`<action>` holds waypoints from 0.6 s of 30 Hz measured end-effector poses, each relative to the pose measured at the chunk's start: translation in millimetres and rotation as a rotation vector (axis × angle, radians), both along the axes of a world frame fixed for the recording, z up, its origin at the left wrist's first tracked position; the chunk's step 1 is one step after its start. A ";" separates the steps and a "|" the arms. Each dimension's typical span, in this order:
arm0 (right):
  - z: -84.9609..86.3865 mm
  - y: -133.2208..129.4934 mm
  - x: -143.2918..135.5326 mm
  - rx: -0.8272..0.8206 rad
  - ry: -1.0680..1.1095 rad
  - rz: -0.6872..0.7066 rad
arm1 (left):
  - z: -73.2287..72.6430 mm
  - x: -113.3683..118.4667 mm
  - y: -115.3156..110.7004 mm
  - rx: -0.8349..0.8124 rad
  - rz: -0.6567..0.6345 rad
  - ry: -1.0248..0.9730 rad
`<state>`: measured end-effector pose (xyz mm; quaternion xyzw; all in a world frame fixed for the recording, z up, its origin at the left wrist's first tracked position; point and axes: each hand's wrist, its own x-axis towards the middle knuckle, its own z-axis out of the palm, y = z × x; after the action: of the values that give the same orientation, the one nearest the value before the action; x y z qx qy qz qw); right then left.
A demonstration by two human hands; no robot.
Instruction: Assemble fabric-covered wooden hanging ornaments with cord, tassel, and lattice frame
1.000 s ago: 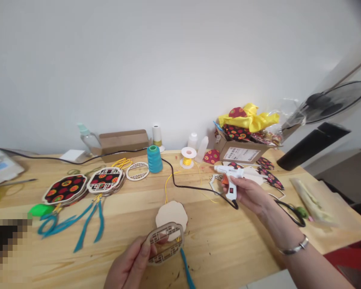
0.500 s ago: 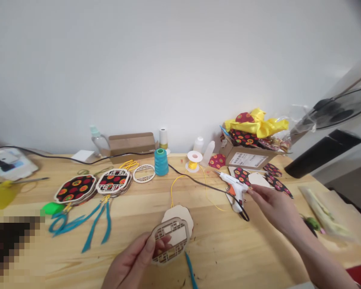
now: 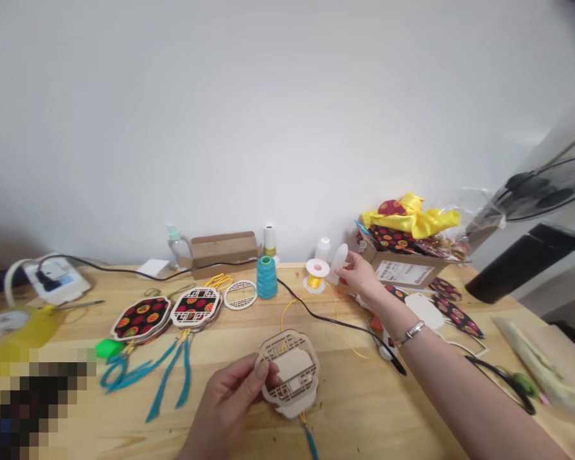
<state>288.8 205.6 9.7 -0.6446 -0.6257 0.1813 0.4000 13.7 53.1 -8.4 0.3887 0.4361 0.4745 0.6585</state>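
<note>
My left hand (image 3: 242, 390) pinches the left edge of a wooden lattice frame (image 3: 280, 393), held over a plain scalloped wooden piece (image 3: 301, 406). A yellow cord loops above that piece and a teal tassel (image 3: 310, 442) hangs below it. My right hand (image 3: 357, 275) reaches to the back of the table, its fingers closed on a small translucent white bottle (image 3: 338, 263). Beneath my right forearm lies the white and orange glue gun (image 3: 387, 342), partly hidden. Just left of the bottle stands a spool of yellow cord (image 3: 317, 275).
A teal thread cone (image 3: 267, 278) stands mid-table. Stacked patterned pieces (image 3: 142, 317) and latticed ones (image 3: 196, 306) lie left. A black cable (image 3: 326, 318) crosses the table. At the back right are a cardboard box (image 3: 405, 269) of fabric and a black cylinder (image 3: 527, 262).
My right hand has left the glue gun and moved back and left to the white bottle. My left hand has brought the lattice frame over the plain piece. The view has shifted slightly.
</note>
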 end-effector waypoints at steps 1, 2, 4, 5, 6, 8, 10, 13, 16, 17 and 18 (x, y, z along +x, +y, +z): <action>-1.2 2.5 -2.1 -0.004 0.011 -0.025 | 0.5 0.0 -0.2 -0.019 0.004 -0.024; -2.0 4.6 -4.1 -0.009 0.020 -0.050 | 1.4 0.1 -0.3 -0.040 0.004 -0.049; -1.5 7.8 -7.1 -0.019 0.031 -0.095 | 4.3 0.5 0.1 -0.068 0.019 -0.093; 0.4 8.6 -7.9 -0.022 0.033 -0.114 | 5.9 0.6 0.7 -0.074 0.027 -0.112; 3.8 8.0 -8.4 -0.019 0.034 -0.132 | 7.5 0.6 1.3 -0.079 0.038 -0.131; 16.3 0.6 -9.2 0.005 0.032 -0.165 | 10.4 0.3 2.9 -0.090 0.060 -0.160; 35.9 -18.9 -11.9 0.062 0.030 -0.181 | 12.6 -0.4 4.4 -0.099 0.071 -0.182; 68.6 -68.6 -22.2 0.221 0.026 -0.105 | 13.7 -1.0 6.3 -0.092 0.099 -0.203; 82.9 -122.2 -35.7 0.228 -0.055 0.138 | 13.0 -0.8 8.3 -0.080 0.153 -0.223; 80.5 -136.4 -39.3 0.188 -0.059 0.193 | 12.6 -0.7 9.0 -0.081 0.175 -0.234; 74.8 -147.9 -42.1 0.125 -0.068 0.237 | 12.2 -0.6 9.8 -0.082 0.195 -0.246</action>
<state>246.7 57.7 84.5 -0.5456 -0.7209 0.1660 0.3938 13.1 62.9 3.7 0.2561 0.4068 0.5619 0.6732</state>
